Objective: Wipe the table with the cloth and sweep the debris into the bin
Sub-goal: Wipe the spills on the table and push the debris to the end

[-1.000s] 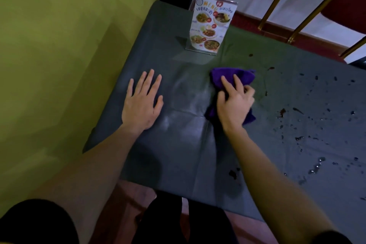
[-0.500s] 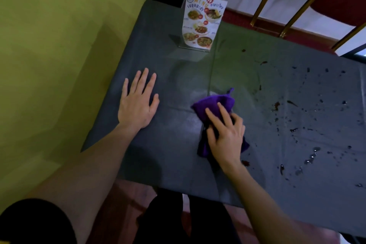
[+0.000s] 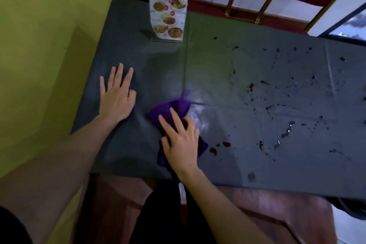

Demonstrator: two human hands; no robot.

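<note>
One menu card (image 3: pixel 168 13) (text blurred), right hand (image 3: pixel 182 142) pressing cloth (image 3: pixel 175 107)

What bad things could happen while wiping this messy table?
1. The cloth under the right hand could smear the dark splatters instead of lifting them.
2. A wide swipe might knock over the menu stand.
3. No bin shows, so bits pushed off the table edge may land on the floor.

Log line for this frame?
phase: wipe | right hand: presses purple cloth on table | left hand: flat on table | dark spills: right of cloth | bin: unseen
</note>
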